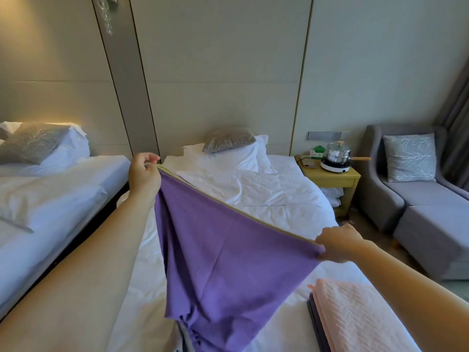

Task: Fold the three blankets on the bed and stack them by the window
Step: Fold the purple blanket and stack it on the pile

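Purple blanket hangs over the bed, its top edge stretched between both hands. Left hand pinches one corner, held high. Right hand pinches the other corner, lower. Pink blanket lies folded on a dark blanket at the bed's near right. My read: last blanket, first fold. I'd level the hands, hold the edge taut, and match the corners squarely so the hanging cloth doesn't twist.

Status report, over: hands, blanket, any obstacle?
Left hand and right hand pinch purple blanket at top corners, above bed. Pink blanket folded on dark blanket. Nothing blocking.
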### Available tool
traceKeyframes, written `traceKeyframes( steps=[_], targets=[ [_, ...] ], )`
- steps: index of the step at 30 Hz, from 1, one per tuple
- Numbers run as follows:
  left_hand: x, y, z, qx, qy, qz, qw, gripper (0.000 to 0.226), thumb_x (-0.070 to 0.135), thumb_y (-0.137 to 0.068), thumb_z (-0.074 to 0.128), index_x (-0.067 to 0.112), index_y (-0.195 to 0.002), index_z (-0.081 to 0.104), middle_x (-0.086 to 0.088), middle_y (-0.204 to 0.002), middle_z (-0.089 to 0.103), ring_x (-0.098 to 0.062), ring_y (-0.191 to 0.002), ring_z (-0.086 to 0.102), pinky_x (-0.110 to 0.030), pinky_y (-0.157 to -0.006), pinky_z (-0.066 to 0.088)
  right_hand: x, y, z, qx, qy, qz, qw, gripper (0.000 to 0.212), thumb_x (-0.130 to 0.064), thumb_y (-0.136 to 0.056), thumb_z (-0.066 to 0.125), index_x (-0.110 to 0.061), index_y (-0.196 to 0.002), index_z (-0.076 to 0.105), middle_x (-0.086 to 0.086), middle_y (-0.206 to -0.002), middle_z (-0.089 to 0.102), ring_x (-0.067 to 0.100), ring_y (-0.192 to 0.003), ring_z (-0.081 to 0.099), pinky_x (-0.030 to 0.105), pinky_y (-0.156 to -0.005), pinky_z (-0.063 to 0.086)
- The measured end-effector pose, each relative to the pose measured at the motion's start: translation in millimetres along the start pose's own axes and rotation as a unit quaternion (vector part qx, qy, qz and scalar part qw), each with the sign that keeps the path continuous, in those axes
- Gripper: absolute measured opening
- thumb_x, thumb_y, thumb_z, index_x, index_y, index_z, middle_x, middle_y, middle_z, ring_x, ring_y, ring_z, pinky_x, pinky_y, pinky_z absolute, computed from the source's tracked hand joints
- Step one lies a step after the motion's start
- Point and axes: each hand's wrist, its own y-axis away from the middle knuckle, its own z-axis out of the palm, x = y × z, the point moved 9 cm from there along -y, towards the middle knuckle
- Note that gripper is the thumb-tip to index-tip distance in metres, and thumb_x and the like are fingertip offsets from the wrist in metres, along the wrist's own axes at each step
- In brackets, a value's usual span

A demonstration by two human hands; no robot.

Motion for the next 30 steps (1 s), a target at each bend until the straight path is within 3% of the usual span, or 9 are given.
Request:
traceKeyframes(
  steps=[3, 5, 11, 15, 19, 21, 24, 27, 30],
  targets=[
    [-24.2, 5.4, -8.5, 0.019, -0.031, -0.013, 0.999, 0.034, -0.006, -0.083, 0.034, 0.018, -0.093, 0.056, -0.001, -0.099, 0.058, -0.016, -0.089, 0.051, -0.023, -0.077, 0.035, 27.1, -1.9, -14.2, 0.088, -0.160, 0.067, 0.981, 0.034, -0.051, -0.093, 0.045, -0.021, -0.097, 0.059, 0.001, -0.106, 0.059, 0.023, -0.103, 0.057, 0.031, -0.077, 0.042],
    [-34.3, 5.5, -13.3, 0.020, -0.043, -0.013, 0.999, 0.035, -0.006, -0.083, 0.035, 0.018, -0.093, 0.058, -0.001, -0.099, 0.058, -0.017, -0.090, 0.051, -0.024, -0.078, 0.036, 49.9, -1.6, -32.6, 0.137, -0.261, 0.089, 0.952, 0.031, -0.041, -0.092, 0.055, -0.011, -0.084, 0.060, 0.005, -0.090, 0.060, 0.027, -0.094, 0.059, 0.030, -0.068, 0.039],
    [2.9, -16.6, -16.3, 0.017, -0.051, 0.031, 0.998, 0.032, -0.005, -0.082, 0.038, 0.015, -0.084, 0.062, -0.006, -0.088, 0.060, -0.024, -0.080, 0.052, -0.027, -0.071, 0.037, 116.1, 18.5, -129.2, 0.344, -0.446, 0.114, 0.818, 0.007, -0.013, -0.084, 0.067, -0.010, -0.080, 0.071, 0.009, -0.068, 0.065, 0.030, -0.068, 0.058, 0.034, -0.061, 0.045],
    [54.8, -42.8, -26.6, 0.035, -0.032, 0.058, 0.997, 0.032, -0.004, -0.083, 0.038, 0.010, -0.092, 0.066, -0.007, -0.091, 0.060, -0.024, -0.084, 0.053, -0.027, -0.071, 0.037, 140.2, 38.6, -196.8, 0.442, -0.474, 0.094, 0.756, 0.005, -0.007, -0.083, 0.064, -0.009, -0.083, 0.068, 0.013, -0.071, 0.064, 0.034, -0.074, 0.063, 0.047, -0.073, 0.051],
    [117.9, -65.5, -49.2, 0.086, 0.025, 0.102, 0.991, 0.031, -0.005, -0.083, 0.040, 0.006, -0.095, 0.066, -0.006, -0.092, 0.060, -0.021, -0.084, 0.051, -0.023, -0.070, 0.034, 162.7, 69.6, -259.7, 0.539, -0.516, 0.093, 0.660, 0.017, -0.006, -0.084, 0.063, -0.012, -0.099, 0.064, 0.007, -0.085, 0.062, 0.025, -0.081, 0.057, 0.039, -0.077, 0.046],
    [137.8, -73.9, -58.4, 0.092, 0.040, 0.120, 0.988, 0.029, -0.004, -0.085, 0.041, 0.005, -0.097, 0.065, -0.005, -0.093, 0.059, -0.020, -0.086, 0.051, -0.022, -0.070, 0.034, 166.6, 83.5, -281.6, 0.563, -0.548, 0.075, 0.614, 0.021, -0.004, -0.084, 0.061, -0.015, -0.102, 0.057, 0.008, -0.085, 0.058, 0.025, -0.076, 0.055, 0.037, -0.069, 0.044],
    [140.1, -80.9, -66.1, 0.077, 0.035, 0.119, 0.989, 0.026, -0.001, -0.088, 0.042, 0.008, -0.098, 0.065, -0.003, -0.095, 0.058, -0.016, -0.078, 0.051, -0.024, -0.065, 0.037, 166.1, 95.3, -295.6, 0.566, -0.546, 0.065, 0.614, 0.029, -0.002, -0.084, 0.060, -0.019, -0.106, 0.053, 0.004, -0.082, 0.058, 0.027, -0.067, 0.055, 0.033, -0.063, 0.046],
    [133.6, -85.5, -74.8, 0.083, 0.074, 0.099, 0.989, 0.027, 0.002, -0.090, 0.041, 0.015, -0.097, 0.064, -0.001, -0.095, 0.057, -0.005, -0.071, 0.048, -0.018, -0.056, 0.036, 166.6, 100.0, -300.4, 0.560, -0.534, 0.082, 0.628, 0.026, -0.002, -0.082, 0.060, -0.017, -0.103, 0.062, 0.001, -0.076, 0.060, 0.023, -0.061, 0.058, 0.035, -0.065, 0.052],
    [128.3, -88.0, -77.3, 0.078, 0.083, 0.085, 0.990, 0.030, 0.000, -0.087, 0.039, 0.015, -0.097, 0.063, -0.003, -0.096, 0.058, -0.015, -0.076, 0.052, -0.021, -0.056, 0.037, 159.5, 92.6, -295.8, 0.522, -0.575, 0.103, 0.622, 0.017, 0.000, -0.083, 0.058, -0.017, -0.086, 0.060, 0.006, -0.070, 0.058, 0.017, -0.044, 0.057, 0.031, -0.052, 0.055]
  ],
)
